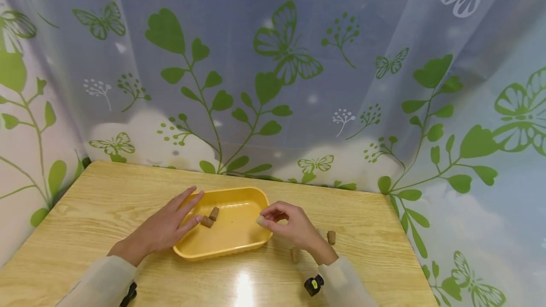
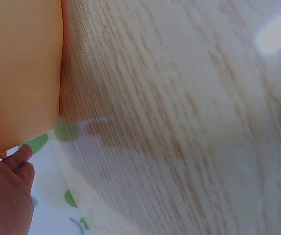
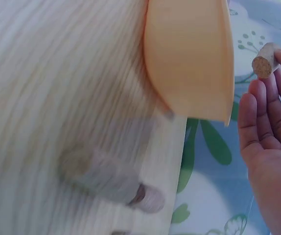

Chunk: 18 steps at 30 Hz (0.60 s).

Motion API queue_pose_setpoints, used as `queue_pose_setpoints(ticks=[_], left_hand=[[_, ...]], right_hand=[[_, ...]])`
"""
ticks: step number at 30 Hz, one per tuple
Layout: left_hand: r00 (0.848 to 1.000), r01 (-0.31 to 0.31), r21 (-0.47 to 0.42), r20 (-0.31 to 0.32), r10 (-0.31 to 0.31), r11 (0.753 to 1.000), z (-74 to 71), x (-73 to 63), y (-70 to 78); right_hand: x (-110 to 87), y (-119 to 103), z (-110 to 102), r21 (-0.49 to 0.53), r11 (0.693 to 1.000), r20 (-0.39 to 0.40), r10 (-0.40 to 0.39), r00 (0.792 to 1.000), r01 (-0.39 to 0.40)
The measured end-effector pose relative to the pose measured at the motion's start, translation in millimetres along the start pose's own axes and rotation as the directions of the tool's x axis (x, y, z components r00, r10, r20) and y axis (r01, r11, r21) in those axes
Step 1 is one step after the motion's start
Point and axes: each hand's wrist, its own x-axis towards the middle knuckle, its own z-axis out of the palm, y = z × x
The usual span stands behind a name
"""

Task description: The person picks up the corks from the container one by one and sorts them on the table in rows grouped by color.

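A shallow yellow plastic tray [image 1: 234,233] sits on the table, with two brown corks [image 1: 207,221] lying near its left end. Over the tray's left rim lies my left hand [image 1: 159,229], fingers stretched out and thumb above the inside; the left wrist view catches part of that hand [image 2: 8,191] beside the tray wall [image 2: 23,63]. My right hand [image 1: 294,226] pinches a pale cork [image 1: 259,220] between thumb and fingertips, right at the tray's right rim. In the right wrist view, the round end of this cork [image 3: 263,67] faces the camera.
On the table right of the tray lie several loose corks, among them a brown cork [image 1: 331,237] and a lighter cork [image 1: 295,254] partly beside my right wrist. A printed curtain [image 1: 239,84] hangs behind the wooden table [image 1: 141,179] and along its sides.
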Motion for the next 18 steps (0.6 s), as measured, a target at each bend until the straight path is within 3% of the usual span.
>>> queue_pose_setpoints(ticks=[7, 14, 18], left_hand=[[1.0, -0.002, 0.004, -0.004, 0.002, 1.0, -1.5, -0.4, 0.2], [1.0, -0.007, 0.005, -0.009, 0.007, 1.0, -0.7, -0.4, -0.7], [1.0, -0.007, 0.001, -0.004, 0.007, 1.0, -0.9, -0.5, -0.5]], right_hand=[[-16.8, 8, -10, -0.009, 0.999, -0.07, 0.043, 0.997, -0.044], [-33.6, 19, -18, -0.047, 0.999, -0.135, 0.01, 0.991, -0.016], [-43.9, 23, -21, -0.04, 0.997, -0.174, 0.055, 0.983, -0.063]])
